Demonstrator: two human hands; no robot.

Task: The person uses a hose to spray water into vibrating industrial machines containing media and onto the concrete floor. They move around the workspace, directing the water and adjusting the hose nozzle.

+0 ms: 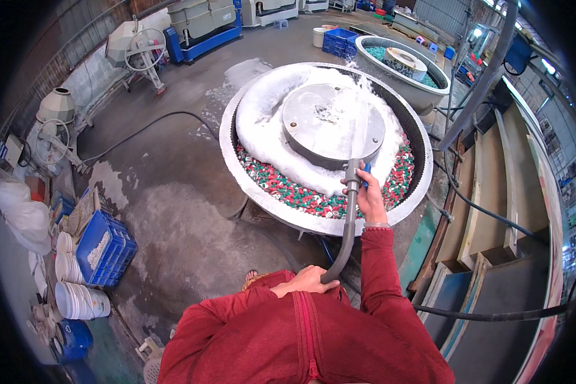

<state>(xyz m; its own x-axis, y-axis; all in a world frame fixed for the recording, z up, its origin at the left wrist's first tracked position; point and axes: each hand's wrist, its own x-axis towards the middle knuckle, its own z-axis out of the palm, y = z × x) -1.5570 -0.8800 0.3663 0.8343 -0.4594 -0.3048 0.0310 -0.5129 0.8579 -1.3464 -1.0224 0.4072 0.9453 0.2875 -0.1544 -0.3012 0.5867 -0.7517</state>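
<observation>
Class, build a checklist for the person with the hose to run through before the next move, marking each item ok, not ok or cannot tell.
1. Right hand grips the grey hose near its outlet: ok.
2. Left hand holds the hose lower down, near the body: ok.
3. Outlet points into the round tub, toward the central disc: ok.
4. Red, green and white pieces fully visible: not ok, white foam covers part of the tub.
5. Blue lever by the right hand fully open: cannot tell, fingers partly hide it.

Right hand (370, 201) curls forward; left hand (305, 281) curls close in.
</observation>
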